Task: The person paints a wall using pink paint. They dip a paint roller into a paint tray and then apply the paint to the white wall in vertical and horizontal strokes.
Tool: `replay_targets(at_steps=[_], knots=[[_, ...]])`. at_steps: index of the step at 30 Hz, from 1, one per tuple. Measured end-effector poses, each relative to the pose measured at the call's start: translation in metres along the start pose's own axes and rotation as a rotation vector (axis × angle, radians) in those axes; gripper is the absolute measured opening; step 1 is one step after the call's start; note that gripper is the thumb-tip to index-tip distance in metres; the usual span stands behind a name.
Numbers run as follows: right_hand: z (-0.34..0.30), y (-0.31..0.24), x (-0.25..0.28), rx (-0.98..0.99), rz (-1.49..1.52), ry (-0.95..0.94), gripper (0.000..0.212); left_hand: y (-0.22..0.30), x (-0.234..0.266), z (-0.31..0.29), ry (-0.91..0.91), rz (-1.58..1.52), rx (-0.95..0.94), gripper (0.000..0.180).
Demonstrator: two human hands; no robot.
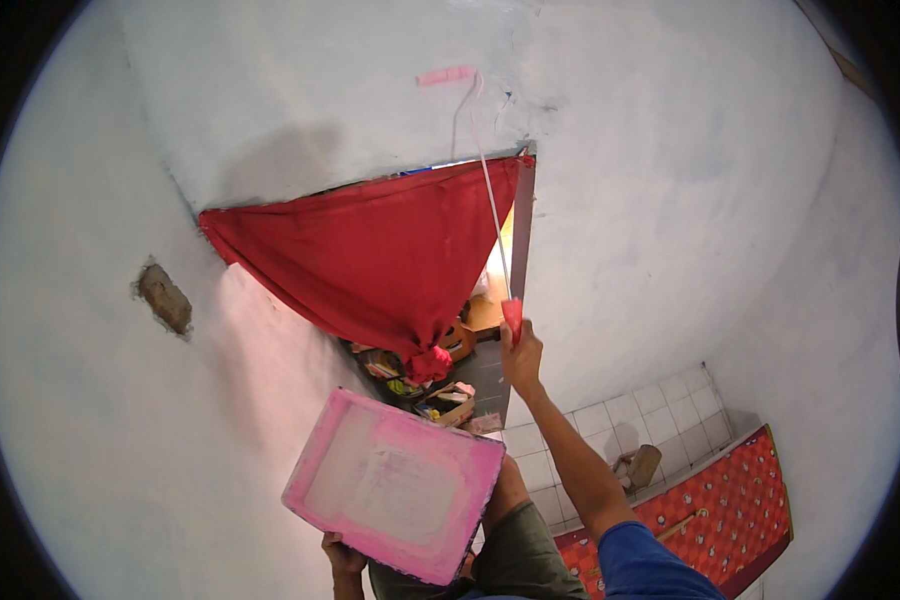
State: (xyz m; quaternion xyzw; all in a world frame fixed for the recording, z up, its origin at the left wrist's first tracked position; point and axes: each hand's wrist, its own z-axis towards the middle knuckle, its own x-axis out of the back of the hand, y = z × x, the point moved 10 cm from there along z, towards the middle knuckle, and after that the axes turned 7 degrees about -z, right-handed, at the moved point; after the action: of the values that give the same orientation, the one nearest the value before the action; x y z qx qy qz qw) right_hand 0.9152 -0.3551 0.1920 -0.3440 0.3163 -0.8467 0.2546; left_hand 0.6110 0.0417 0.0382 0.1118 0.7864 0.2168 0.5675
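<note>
Right hand [522, 358]: fingers wrapped around the red handle [512, 315] of a long-rod paint roller, arm stretched forward and up.
Left hand [343, 555]: at the lower-left edge of the paint tray; much of it is hidden, so I cannot tell whether the fingers pinch the edge or lie spread beneath.
Paint tray [315, 455]: pink-coated rim, whitish basin, tilted above the lap; no deep pool shows in it. Keeping it more level would probably guard against drips.
Roller rod [492, 190]: pale and thin, running up in front of the doorway. A rod this long likely flexes, so a firm, steady wrist should help.
Roller sleeve [447, 75]: pink, high up, over the wall above the doorway; touching or just off it, I cannot tell. Light, even pressure and overlapping passes would suit it.
Wall [660, 200]: pale and patchy, with dark chips near the frame's top corner; slow strokes there seem wise.
Red curtain [360, 250]: hung across the doorway, its lower end knotted; best kept clear of the wet sleeve.
Door frame [522, 225]: grey, right of the curtain.
Wall hole [165, 298]: brown and rough, on the left wall.
Floor [620, 415]: white tiles, with a red patterned mattress [730, 510] at the lower right.
</note>
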Motion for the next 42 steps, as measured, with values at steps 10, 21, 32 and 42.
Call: replay_targets(at_steps=[10, 21, 32, 42], knots=[[0.016, -0.01, -0.004, 0.011, -0.009, 0.028, 0.029, -0.001, 0.015, 0.002, 0.022, -0.026, -0.001, 0.065], [-0.092, 0.031, -0.015, -0.235, 0.03, -0.183, 0.033, 0.011, 0.001, -0.011, 0.032, 0.013, -0.052, 0.065], [-0.043, -0.04, -0.039, -0.087, 0.168, -0.137, 0.029, 0.026, 0.004, -0.027, 0.075, 0.038, -0.083, 0.064], [-0.02, -0.054, -0.043, -0.082, 0.299, -0.118, 0.029, 0.028, 0.008, -0.024, 0.081, 0.015, -0.088, 0.069]])
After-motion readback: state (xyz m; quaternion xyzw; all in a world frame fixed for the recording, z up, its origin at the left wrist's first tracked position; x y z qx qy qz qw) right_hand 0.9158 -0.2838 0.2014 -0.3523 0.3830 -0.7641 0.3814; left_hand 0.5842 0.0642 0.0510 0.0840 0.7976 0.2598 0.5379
